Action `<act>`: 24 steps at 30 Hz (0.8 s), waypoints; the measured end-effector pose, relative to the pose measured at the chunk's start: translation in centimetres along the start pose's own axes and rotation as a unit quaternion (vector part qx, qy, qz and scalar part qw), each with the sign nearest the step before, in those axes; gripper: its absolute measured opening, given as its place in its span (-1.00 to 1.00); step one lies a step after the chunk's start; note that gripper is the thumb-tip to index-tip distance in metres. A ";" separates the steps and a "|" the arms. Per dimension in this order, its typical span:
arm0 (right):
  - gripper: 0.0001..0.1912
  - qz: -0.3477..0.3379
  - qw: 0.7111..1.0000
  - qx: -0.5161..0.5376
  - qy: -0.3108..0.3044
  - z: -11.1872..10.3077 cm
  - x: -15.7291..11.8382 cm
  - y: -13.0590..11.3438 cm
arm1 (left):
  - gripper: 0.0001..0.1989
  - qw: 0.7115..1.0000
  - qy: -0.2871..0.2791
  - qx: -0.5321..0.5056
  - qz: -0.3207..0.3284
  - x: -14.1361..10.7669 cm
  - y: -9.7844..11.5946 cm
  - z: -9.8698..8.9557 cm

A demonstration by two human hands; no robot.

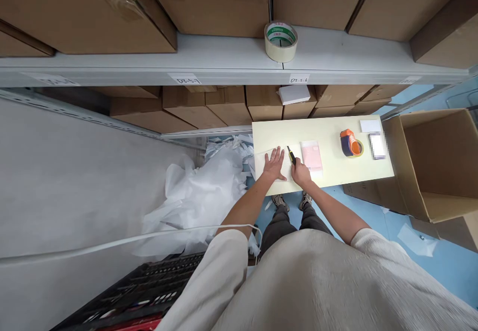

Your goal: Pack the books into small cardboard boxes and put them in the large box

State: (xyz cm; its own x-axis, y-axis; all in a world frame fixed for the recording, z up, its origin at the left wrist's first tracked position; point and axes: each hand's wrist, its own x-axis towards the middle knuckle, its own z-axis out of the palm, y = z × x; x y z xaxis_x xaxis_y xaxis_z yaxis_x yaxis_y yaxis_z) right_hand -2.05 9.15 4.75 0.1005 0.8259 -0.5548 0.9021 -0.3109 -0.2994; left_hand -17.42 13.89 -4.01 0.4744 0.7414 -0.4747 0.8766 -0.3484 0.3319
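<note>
My left hand (pixel 275 165) lies flat with fingers spread on a white sheet (pixel 264 164) at the left end of a pale yellow table (pixel 284 131). In my right hand (pixel 300 172) is a black and yellow utility knife (pixel 291 155), its tip directed away from me, just right of the left hand. Whether the blade touches the sheet I cannot tell. Beside the right hand lies a flat pink and white packet (pixel 311 157). Farther right on the table stands an orange and dark blue tape dispenser (pixel 350 143) with a roll of tape.
A white label stack (pixel 378 146) and a small white card (pixel 370 126) lie at the table's right end. An open carton (pixel 436 166) stands beyond. White wrapping scraps (pixel 209 191) heap up on the left. A tape roll (pixel 281 41) sits on the carton-filled shelf (pixel 231 55) ahead.
</note>
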 end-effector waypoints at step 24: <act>-0.60 0.018 0.999 -0.047 -0.018 2.2 -4.7 0.6 | 0.68 1.000 0.004 -0.007 -0.001 0.3 -0.2 0.5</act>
State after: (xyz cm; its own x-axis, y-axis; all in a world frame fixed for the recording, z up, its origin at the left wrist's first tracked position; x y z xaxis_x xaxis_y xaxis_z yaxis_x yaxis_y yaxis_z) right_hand -2.95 4.01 5.48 0.1191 0.7973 -0.5917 0.9337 -0.2926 -0.2064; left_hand -17.44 13.91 -4.60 0.4722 0.7461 -0.4694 0.8762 -0.3389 0.3428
